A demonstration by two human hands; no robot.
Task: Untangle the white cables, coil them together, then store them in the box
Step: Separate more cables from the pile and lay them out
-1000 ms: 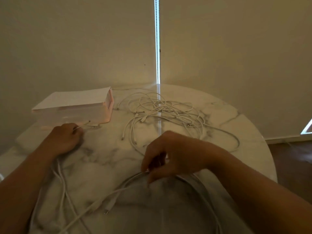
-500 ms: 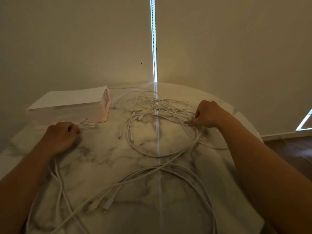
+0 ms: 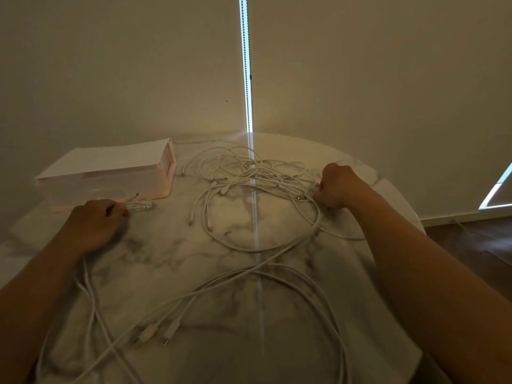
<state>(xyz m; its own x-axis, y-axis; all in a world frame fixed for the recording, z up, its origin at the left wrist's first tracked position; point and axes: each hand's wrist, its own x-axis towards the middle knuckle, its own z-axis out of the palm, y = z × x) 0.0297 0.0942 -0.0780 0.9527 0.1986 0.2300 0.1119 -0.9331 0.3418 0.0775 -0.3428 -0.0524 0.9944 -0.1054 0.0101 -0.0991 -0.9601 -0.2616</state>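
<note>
The white cables [image 3: 249, 176] lie in a loose tangle at the far middle of the marble surface [image 3: 166, 259], just to the right of the box [image 3: 110, 173]. The box rests at the far left with its long axis running left to right and its short pink end facing the tangle.

The left hand [image 3: 94, 225] sits knuckles-up in front of the box, its fingers [image 3: 116, 210] curled round a small bundle of cable ends [image 3: 141, 205]. Those plugs stick out of the fist and point right, toward the tangle. The cords of that bundle trail back under the hand toward the near left edge.

The right hand [image 3: 336, 185] rests at the right rim of the tangle, fingers [image 3: 322, 189] closed and pinching a cable there.

From that side one cord runs diagonally toward the near left, crossing a wide loop [image 3: 313, 289] that arcs over the near half of the surface. Beside it a few plugs [image 3: 155, 332] lie together, tips pointing to the near left.

Behind, a bright strip of light [image 3: 245, 65] runs straight up the wall.
</note>
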